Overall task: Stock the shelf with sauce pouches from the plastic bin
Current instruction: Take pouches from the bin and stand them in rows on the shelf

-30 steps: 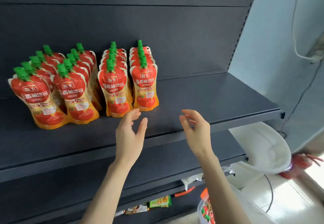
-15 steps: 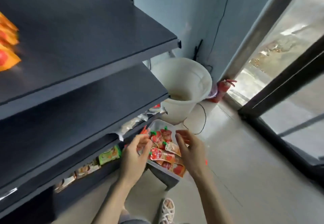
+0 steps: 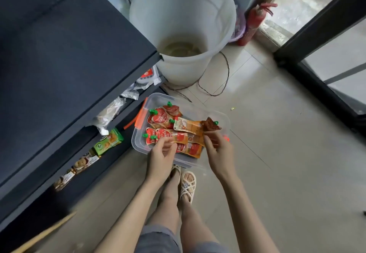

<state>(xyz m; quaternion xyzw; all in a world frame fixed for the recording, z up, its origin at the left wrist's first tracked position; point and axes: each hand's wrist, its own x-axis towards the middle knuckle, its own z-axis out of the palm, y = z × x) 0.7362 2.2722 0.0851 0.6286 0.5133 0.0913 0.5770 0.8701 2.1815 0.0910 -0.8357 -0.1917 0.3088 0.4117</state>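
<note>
- The clear plastic bin with orange latches (image 3: 137,144) sits on the tiled floor, just beside the foot of the dark grey metal shelf (image 3: 69,54). In it lie the red-and-orange sauce pouches with green caps (image 3: 160,118), loosely piled and overlapping.
- The left hand (image 3: 160,159) reaches over the near rim. Its fingers are bent, with the tips at the edge of the nearest pouch. I cannot tell whether they have closed on it.
- The right hand (image 3: 219,153) is at the right end of the pile. Its fingers are loosely curled and touch the orange end of a pouch, and again I cannot tell whether they grip it.
- Judged from this, the step in hand is gathering pouches to carry up to the shelf.
- Risk: the pouches overlap, so lifting one by an edge could drag its neighbours over the low rim.
- Risk: the film looks glossy and the pouches look soft, so a fingertip pinch may slip and several held at once may fan out and drop.
- Risk: the white plastic bucket (image 3: 182,15) and the thin dark cable (image 3: 223,78) lie near the bin, and the woven sandals (image 3: 187,185) stand just beside it. A hurried step could catch any of them.
- Risk: rising close under the shelf edge could knock the load.
</note>
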